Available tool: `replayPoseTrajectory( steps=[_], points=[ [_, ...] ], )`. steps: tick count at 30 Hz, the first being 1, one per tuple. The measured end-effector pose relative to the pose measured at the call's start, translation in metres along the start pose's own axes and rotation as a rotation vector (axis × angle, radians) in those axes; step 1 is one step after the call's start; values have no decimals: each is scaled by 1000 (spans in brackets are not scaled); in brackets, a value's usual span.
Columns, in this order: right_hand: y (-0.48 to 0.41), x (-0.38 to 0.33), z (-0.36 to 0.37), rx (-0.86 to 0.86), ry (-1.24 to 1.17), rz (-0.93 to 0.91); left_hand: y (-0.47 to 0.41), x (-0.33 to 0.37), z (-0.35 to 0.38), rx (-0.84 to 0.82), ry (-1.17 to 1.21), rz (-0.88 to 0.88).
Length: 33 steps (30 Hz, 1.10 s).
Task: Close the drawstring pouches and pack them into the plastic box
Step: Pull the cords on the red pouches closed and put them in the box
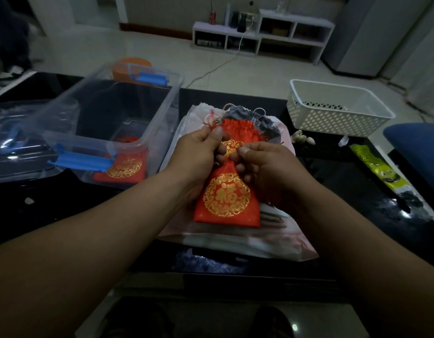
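A black table (pixel 333 172) fills the middle of the view. At 9 o'clock on it stands the clear plastic box (pixel 64 118) with blue latches, open, with one closed red pouch (pixel 124 167) lying in its near right corner. A white basket (pixel 333 118) sits at 2 o'clock. At the centre lies a pink plastic bag (pixel 211 237), with a grey pouch (pixel 250 117) and a second red pouch (pixel 237 129) at its 12 o'clock end. Above the bag, both hands hold a red pouch with a gold emblem (pixel 227 198), its body hanging toward 6 o'clock. The left hand (pixel 196 152) is curled, its thumb pinching red cord or cloth. The right hand (pixel 272 162) pinches at the gathered neck.
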State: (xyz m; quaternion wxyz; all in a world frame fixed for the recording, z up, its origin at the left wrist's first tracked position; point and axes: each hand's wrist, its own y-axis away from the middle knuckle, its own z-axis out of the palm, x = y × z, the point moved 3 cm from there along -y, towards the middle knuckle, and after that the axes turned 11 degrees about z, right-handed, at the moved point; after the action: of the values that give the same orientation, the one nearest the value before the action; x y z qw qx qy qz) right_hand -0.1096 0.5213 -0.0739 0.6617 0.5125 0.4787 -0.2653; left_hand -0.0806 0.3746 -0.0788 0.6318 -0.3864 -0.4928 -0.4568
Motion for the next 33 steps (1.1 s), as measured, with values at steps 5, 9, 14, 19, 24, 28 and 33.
replayPoseTrajectory(
  steps=[5,9,14,19,24,28,33],
  points=[
    [7,-6,2,7,-42,8,3,7,-7,112,-209,141],
    [13,-10,2,60,279,-84,-3,28,-5,-94,-642,431],
    [16,-8,9,-36,399,-99,-8,27,2,-282,-666,404],
    [16,-7,7,16,393,-91,-5,27,5,-364,-642,376],
    [14,-12,-6,57,344,-98,8,27,-3,-498,-929,371],
    [13,-11,-6,72,347,-112,8,23,-7,-462,-1014,495],
    [15,-11,-9,90,357,-142,7,26,-6,-493,-1060,520]
  ],
)
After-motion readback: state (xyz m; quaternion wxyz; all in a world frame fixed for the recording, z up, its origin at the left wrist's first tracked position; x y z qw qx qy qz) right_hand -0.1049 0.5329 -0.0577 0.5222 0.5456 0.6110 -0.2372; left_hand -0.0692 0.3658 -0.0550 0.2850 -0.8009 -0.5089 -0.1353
